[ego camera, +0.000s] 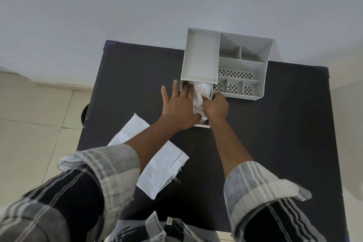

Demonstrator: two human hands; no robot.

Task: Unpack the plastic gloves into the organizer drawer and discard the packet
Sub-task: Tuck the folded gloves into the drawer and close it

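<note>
A grey organizer (pixel 243 65) with several compartments stands at the back of the black table (pixel 275 133). Its drawer (pixel 202 125) is pulled out toward me, mostly hidden under my hands. A crumpled bundle of clear plastic gloves (pixel 200 94) lies in the drawer. My left hand (pixel 178 106) lies flat with fingers spread, pressing on the left side of the bundle. Closed around the gloves' right side is my right hand (pixel 216 107). The white packet (pixel 163 165) lies flat on the table near me, partly under my left forearm.
The organizer's top has a large plain tray (pixel 200 59) on the left and perforated compartments on the right. A dark round object (pixel 84 114) shows past the table's left edge above the tiled floor. A pale wall rises behind the table.
</note>
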